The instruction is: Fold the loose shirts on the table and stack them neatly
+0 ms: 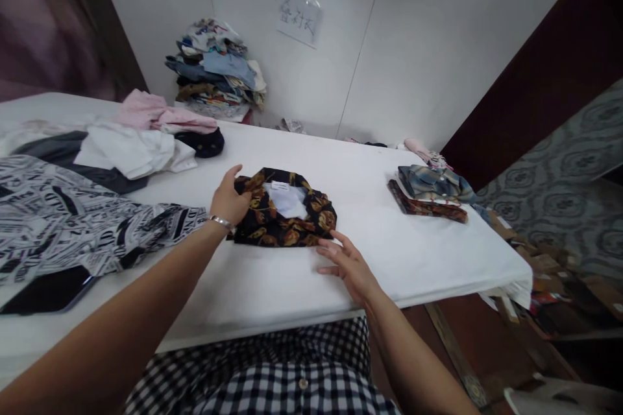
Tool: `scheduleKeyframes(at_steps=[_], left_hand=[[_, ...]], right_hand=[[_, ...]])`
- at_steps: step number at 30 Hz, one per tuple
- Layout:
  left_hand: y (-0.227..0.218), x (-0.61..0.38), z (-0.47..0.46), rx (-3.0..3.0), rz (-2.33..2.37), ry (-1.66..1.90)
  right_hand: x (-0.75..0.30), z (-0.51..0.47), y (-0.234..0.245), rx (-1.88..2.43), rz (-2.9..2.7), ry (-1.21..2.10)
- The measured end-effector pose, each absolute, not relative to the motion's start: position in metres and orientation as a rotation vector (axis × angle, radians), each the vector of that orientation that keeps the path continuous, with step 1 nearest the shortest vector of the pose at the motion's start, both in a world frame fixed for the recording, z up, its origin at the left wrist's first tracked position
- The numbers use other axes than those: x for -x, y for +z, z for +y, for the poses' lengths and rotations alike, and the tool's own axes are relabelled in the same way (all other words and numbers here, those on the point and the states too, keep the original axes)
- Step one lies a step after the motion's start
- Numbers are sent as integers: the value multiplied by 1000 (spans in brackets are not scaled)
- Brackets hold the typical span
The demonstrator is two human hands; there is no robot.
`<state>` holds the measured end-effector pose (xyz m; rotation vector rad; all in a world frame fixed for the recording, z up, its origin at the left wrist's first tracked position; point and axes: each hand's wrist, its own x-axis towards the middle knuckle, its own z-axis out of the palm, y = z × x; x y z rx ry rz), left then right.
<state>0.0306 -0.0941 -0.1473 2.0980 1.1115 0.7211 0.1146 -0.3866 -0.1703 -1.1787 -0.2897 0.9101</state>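
A folded black shirt (277, 233) with a brown and gold flower print lies in front of me, its collar facing up and its pale lining and label showing inside. My left hand (230, 200) is at the shirt's left edge, thumb over the cloth and index finger pointing away, apart from the thumb; its other fingers are mostly hidden. At the near right corner of the shirt, my right hand (348, 266) has its fingers spread, with the fingertips at the edge of the fabric.
A newsprint-patterned garment (111, 214) and a dark phone (51, 288) lie to the left. Behind them are white garments (129, 149) and a pink one (160, 110). Folded shirts (433, 185) are stacked at right on the white table (370, 227). A clothes pile (214, 68) stands against the wall.
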Motion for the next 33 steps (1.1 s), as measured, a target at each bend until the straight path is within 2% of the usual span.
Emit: scheduleKeyframes(at_steps=[4,8,14,23,29,33], left_hand=[[-166,-14,-58,-2031,1317,474],[-180,2,-49,-2026,1285,373],[-193,-4,-66,-2072,1050,444],[-177,-7,-85,-1801,972,536],[-176,1,-104,-1788,944,598],[-164,6,-124,-1837,972,618]], right_hand=[[-115,-367,-182,1138,-247,1034],[-115,-358,-191,1045,-168,1189],[-110,-335,-179,970,-70,1322],[-103,-286,-177,758,104,1089],[-104,-266,-168,752,57,1181],[-110,-250,-170,846,112,1103]])
